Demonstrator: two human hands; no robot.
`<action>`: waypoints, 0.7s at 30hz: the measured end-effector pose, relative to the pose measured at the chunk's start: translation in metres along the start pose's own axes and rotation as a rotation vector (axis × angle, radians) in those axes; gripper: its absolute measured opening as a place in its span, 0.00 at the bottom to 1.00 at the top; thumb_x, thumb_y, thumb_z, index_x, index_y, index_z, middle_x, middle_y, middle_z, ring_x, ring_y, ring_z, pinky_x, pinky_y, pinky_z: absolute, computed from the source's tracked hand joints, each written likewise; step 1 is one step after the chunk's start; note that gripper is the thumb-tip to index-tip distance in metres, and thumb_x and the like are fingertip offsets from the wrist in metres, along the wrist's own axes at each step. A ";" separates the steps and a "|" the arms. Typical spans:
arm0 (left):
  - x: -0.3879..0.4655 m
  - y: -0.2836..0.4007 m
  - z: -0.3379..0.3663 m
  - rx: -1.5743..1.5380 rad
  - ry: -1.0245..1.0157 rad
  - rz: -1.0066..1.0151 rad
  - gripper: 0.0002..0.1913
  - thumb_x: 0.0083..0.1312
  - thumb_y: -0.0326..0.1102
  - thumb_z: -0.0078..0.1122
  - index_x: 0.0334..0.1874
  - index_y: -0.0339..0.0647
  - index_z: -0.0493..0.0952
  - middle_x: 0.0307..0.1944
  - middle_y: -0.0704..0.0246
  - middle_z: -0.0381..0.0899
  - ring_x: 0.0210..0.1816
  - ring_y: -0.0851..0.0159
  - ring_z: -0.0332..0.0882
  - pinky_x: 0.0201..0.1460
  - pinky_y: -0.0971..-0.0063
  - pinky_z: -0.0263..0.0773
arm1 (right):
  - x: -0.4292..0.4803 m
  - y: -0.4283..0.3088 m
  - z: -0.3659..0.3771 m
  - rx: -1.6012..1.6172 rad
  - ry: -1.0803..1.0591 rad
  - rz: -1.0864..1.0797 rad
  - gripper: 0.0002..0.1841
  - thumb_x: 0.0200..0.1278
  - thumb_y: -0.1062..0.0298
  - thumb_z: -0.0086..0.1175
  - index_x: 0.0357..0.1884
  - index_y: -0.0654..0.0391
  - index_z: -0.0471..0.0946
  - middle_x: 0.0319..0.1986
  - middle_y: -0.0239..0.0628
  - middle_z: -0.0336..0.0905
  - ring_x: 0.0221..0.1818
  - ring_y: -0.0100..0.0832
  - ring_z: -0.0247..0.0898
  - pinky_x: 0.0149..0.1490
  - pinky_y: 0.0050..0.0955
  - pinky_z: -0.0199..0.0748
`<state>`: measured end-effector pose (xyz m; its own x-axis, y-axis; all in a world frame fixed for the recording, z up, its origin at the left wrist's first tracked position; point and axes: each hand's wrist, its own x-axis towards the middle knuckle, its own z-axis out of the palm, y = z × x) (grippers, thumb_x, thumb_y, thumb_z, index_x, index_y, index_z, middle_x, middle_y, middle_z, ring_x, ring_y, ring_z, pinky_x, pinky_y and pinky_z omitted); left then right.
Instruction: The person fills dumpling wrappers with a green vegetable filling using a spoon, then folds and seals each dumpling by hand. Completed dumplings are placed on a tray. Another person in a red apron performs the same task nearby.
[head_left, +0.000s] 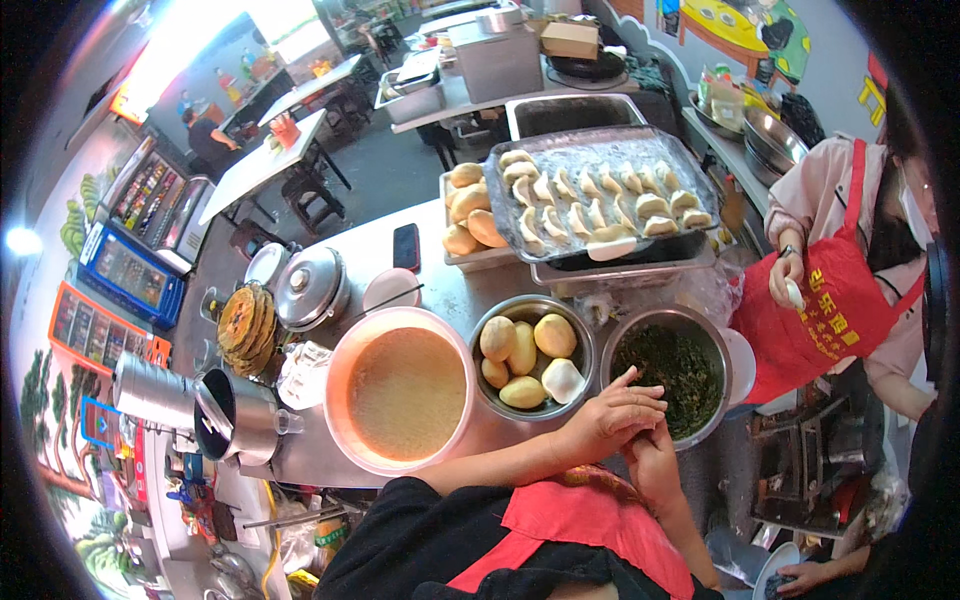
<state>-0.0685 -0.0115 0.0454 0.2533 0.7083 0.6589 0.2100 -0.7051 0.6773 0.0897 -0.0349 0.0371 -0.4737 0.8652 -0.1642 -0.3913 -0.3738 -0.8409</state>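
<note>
My left hand (616, 415) lies across my right hand (652, 459), the two together at the near rim of a steel bowl (609, 337) of dark green chopped filling (675, 367). Whether anything sits between the palms is hidden. Left of it stands another steel bowl (480, 319) holding several yellowish potatoes (523, 392) and a smooth white lump (562, 381), perhaps dough. Nearest my left forearm is a pink plastic tub (336, 409) of cloudy tan liquid (409, 394). Beyond the bowls, a floured metal tray (600, 146) carries rows of crescent dumplings (596, 214).
A co-worker in a red apron (817, 315) stands at right, a small white piece (793, 294) in one hand. Another person's hand (806, 579) holds a bowl (776, 562) lower right. A phone (406, 247), lidded pot (307, 289), stacked flatbreads (246, 330) and steel pot (251, 420) are leftward.
</note>
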 end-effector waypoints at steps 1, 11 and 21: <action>-0.002 0.001 0.000 0.011 0.000 -0.014 0.10 0.63 0.28 0.63 0.47 0.44 0.80 0.53 0.66 0.82 0.63 0.57 0.75 0.74 0.41 0.50 | 0.001 0.000 0.002 0.028 0.004 0.015 0.27 0.69 0.83 0.38 0.69 0.51 0.60 0.62 0.36 0.65 0.63 0.34 0.66 0.65 0.36 0.71; -0.006 0.007 -0.009 0.046 -0.095 -0.009 0.15 0.62 0.29 0.64 0.51 0.43 0.79 0.53 0.66 0.81 0.63 0.58 0.74 0.76 0.42 0.46 | -0.002 -0.001 0.005 -0.323 -0.037 -0.053 0.25 0.67 0.85 0.40 0.66 0.57 0.61 0.60 0.40 0.66 0.62 0.33 0.68 0.62 0.33 0.74; -0.004 0.015 -0.007 0.096 -0.075 -0.076 0.20 0.62 0.27 0.61 0.58 0.41 0.76 0.55 0.64 0.80 0.64 0.57 0.73 0.75 0.41 0.47 | -0.007 -0.004 0.011 -0.163 0.033 0.044 0.26 0.62 0.84 0.46 0.64 0.60 0.64 0.55 0.37 0.70 0.58 0.31 0.68 0.63 0.31 0.68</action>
<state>-0.0732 -0.0251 0.0555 0.3026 0.7576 0.5784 0.3200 -0.6524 0.6870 0.0860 -0.0434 0.0480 -0.4602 0.8608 -0.2173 -0.2362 -0.3546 -0.9047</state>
